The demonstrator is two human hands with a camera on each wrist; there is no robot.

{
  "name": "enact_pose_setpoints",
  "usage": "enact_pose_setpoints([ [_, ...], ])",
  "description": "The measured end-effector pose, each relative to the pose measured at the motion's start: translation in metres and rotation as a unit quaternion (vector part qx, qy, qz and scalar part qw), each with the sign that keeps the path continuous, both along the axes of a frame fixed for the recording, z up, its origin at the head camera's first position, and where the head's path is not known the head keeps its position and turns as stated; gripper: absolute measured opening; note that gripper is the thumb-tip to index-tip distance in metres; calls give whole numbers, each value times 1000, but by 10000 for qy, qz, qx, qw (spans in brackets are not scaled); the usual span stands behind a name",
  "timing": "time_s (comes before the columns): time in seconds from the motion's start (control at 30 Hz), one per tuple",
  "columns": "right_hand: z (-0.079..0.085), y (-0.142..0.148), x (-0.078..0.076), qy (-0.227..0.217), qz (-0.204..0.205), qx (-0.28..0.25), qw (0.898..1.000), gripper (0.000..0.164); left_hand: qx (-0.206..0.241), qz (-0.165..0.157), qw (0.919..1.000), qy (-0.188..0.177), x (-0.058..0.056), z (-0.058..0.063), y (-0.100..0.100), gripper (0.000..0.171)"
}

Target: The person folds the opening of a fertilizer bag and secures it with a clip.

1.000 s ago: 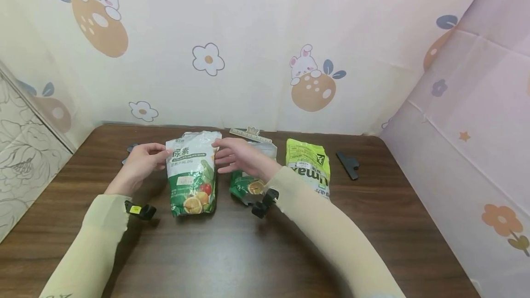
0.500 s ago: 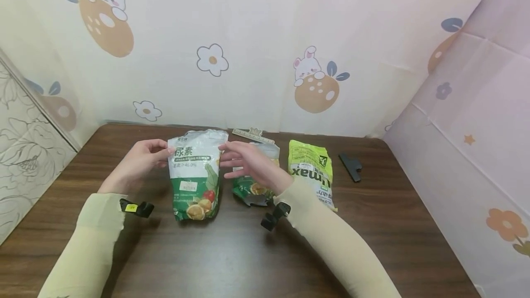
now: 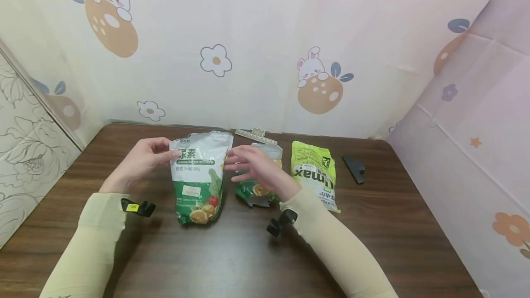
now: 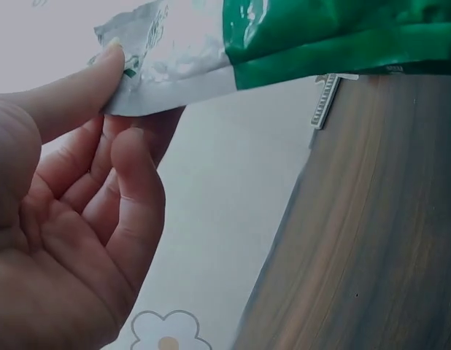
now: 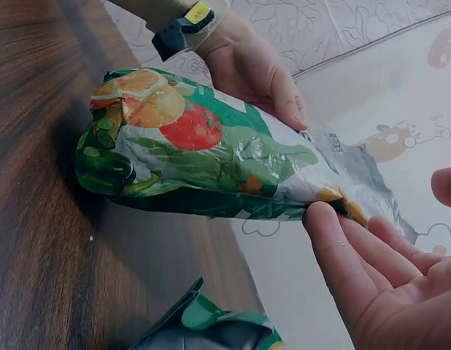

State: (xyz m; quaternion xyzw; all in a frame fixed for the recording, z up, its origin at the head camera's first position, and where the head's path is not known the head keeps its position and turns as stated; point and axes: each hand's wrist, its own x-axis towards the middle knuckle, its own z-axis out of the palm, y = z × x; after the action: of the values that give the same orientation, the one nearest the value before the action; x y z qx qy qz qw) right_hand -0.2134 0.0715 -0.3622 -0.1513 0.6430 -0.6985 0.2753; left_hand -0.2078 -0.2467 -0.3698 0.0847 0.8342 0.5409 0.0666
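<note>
A white and green fertilizer bag (image 3: 196,187), printed with fruit and vegetables, stands upright at the left of the table. My left hand (image 3: 142,162) pinches its upper left edge between thumb and fingers; the left wrist view has the thumb on the silvery top of the bag (image 4: 284,44). At the bag's right side is my right hand (image 3: 261,167). In the right wrist view the fingertips of this hand (image 5: 386,284) touch the bag's side, fairly straight, with the thumb apart. Behind my right hand lies a second green bag (image 3: 256,193), partly hidden.
A lime-yellow bag (image 3: 312,176) lies right of the second green bag. Farther right is a black clip (image 3: 354,169). A pale metal clip with a ruler-like bar (image 3: 256,136) lies at the table's back edge, before a patterned curtain (image 3: 256,95).
The head view has shifted slightly. My right hand has moved a little to the right, and the bag's top now looks wider and its front more fully visible. The left hand keeps its pinch.
</note>
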Motion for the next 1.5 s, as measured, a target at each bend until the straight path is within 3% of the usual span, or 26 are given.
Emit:
enact_pose_setpoints([
  [0.33, -2, 3, 3, 77, -278, 105, 9995, 12, -24, -183, 9993, 328, 4, 5, 0, 28],
  [0.73, -11, -4, 0, 328, -702, 259, 9967, 30, 500, -484, 9960, 564, 7, 6, 2, 13],
  [0.97, -8, -7, 3, 835, -824, 539, 9916, 16, 604, -525, 9942, 713, 8, 6, 3, 12],
  [1.1, -5, -7, 6, 1226, -971, 911, 9835, 9, 497, -535, 9941, 799, 9, 8, 4, 12],
  [1.3, 1, -2, 9, 2010, -999, 1719, 9592, 6, 137, -383, 9943, 988, 11, 11, 3, 14],
  [1.5, 5, 1, 11, 2605, -968, 1990, 9398, 4, -142, -143, 9913, 1299, 15, 15, 5, 15],
])
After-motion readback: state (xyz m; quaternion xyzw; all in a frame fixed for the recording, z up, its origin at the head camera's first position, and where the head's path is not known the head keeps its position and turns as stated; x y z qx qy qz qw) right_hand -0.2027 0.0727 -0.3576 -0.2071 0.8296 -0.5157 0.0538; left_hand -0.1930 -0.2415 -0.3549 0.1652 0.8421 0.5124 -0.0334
